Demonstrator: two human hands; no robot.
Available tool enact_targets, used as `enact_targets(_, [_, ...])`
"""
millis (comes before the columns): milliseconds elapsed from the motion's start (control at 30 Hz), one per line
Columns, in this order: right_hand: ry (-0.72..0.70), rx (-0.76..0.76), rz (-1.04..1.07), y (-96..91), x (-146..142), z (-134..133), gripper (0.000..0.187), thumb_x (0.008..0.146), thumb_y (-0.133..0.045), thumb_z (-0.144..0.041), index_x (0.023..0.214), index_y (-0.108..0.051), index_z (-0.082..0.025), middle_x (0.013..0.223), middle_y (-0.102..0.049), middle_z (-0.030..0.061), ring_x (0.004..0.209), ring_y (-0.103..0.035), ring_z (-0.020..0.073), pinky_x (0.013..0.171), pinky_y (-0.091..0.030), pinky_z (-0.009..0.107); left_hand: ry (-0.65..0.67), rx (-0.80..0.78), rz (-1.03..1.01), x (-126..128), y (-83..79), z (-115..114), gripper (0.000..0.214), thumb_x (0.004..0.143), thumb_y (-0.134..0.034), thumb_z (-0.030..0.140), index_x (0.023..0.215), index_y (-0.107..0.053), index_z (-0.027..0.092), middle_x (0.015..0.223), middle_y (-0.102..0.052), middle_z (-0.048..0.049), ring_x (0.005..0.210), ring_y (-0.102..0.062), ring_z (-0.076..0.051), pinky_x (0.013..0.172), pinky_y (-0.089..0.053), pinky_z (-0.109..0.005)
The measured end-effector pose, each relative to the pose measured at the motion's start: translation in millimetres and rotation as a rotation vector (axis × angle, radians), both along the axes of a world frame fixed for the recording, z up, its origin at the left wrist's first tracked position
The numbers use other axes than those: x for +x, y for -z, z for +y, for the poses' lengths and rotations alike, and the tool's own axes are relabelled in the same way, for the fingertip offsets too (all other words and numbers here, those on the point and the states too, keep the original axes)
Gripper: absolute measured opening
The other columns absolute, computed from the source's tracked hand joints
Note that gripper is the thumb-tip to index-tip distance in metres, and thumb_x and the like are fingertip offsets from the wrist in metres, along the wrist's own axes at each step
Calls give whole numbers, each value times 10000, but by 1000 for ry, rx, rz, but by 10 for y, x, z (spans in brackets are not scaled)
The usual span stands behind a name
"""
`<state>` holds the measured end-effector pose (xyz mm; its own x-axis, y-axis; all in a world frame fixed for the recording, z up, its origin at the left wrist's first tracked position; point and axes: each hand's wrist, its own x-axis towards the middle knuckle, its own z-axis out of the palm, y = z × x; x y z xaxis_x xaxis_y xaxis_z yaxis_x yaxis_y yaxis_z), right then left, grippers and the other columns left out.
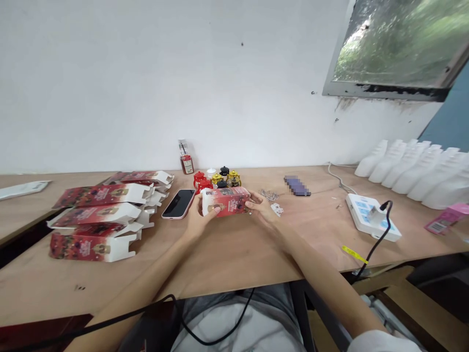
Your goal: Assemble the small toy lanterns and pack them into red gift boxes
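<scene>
A red printed carton [230,201] lies sideways between my hands, just above or on the table. My left hand [200,215] grips its left end, thumb across the front face. At the right end my right hand [261,206] has its fingers closed on the carton. Right behind it stand small lantern-shaped ornaments: red ones [199,178], gold ones [233,176], a black one [224,171] and a white one [211,172]. A phone [179,203] with a pink edge lies left of my left hand. Small metal pieces [269,195] and a white scrap [277,209] lie beyond my right hand.
Several flattened or part-open red cartons [91,247] are piled on the left. A bottle [186,164] stands by the wall. Farther right are a pixelated dark object [297,186], a power strip [388,230] with a black cable, white bottles [399,164] and a pink box [447,218].
</scene>
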<state>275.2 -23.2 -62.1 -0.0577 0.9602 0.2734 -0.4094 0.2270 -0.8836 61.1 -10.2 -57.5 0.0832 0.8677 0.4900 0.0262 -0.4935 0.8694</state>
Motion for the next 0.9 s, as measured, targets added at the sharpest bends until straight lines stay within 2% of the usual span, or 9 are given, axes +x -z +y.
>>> enact_targets(100, [48, -12, -44, 48, -13, 32, 469, 524, -830, -288, 975, -703, -262, 1061, -687, 17, 986, -615, 190, 849, -498, 312, 7, -41, -22, -6, -1, 26, 531, 586, -750, 450, 984, -532, 175, 951, -653, -47, 904, -617, -227, 832, -469, -339])
enact_targets(200, [71, -2, -82, 96, -25, 51, 454, 576, -804, -364, 1001, -701, -241, 1083, -682, 29, 996, -609, 204, 878, -474, 329, 29, -80, -55, -8, 6, 50, 554, 573, -752, 458, 994, -541, 166, 953, -657, -49, 900, -621, -220, 817, -475, -331])
enact_targets(267, [87, 22, -105, 126, -26, 64, 439, 620, -769, -424, 1008, -702, -230, 1047, -692, 30, 969, -610, 207, 859, -472, 330, 44, -99, -82, -9, 10, 61, 568, 562, -760, 453, 1004, -544, 169, 969, -658, -52, 892, -625, -214, 797, -482, -320])
enact_targets(400, [134, 31, -94, 162, -8, 96, 429, 648, -739, -481, 999, -709, -236, 834, -704, 3, 844, -611, 186, 784, -471, 312, 41, -117, -104, -15, -8, 55, 545, 539, -770, 440, 956, -550, 167, 899, -660, -36, 836, -625, -200, 759, -484, -306])
enact_targets(533, [78, 53, -85, 140, -7, 99, 456, 652, -738, -479, 1036, -696, -237, 826, -696, 1, 832, -604, 174, 760, -460, 291, 20, -99, -101, -21, -60, 25, 542, 504, -782, 428, 921, -551, 169, 862, -656, -24, 799, -618, -191, 745, -481, -305])
enact_targets(700, [75, 31, -44, 114, -33, 94, 418, 632, -741, -493, 960, -701, -236, 751, -669, -14, 762, -586, 150, 685, -459, 254, 5, -94, -122, -22, -69, 27, 505, 496, -794, 394, 883, -564, 165, 840, -651, -25, 781, -611, -183, 721, -479, -292])
enact_targets(767, [115, 26, -14, 113, -22, 104, 401, 653, -708, -526, 933, -688, -240, 797, -671, -10, 745, -585, 148, 659, -467, 255, 27, -123, -197, -17, -53, 39, 479, 524, -784, 388, 889, -574, 161, 844, -650, -28, 763, -612, -171, 702, -481, -282])
enact_targets(900, [248, 99, -46, 98, 19, 123, 414, 736, -625, -522, 1072, -618, -282, 915, -664, -5, 789, -600, 156, 697, -486, 279, 101, -213, -353, -3, -36, 54, 439, 536, -782, 374, 867, -588, 160, 808, -659, -24, 715, -623, -159, 659, -492, -273])
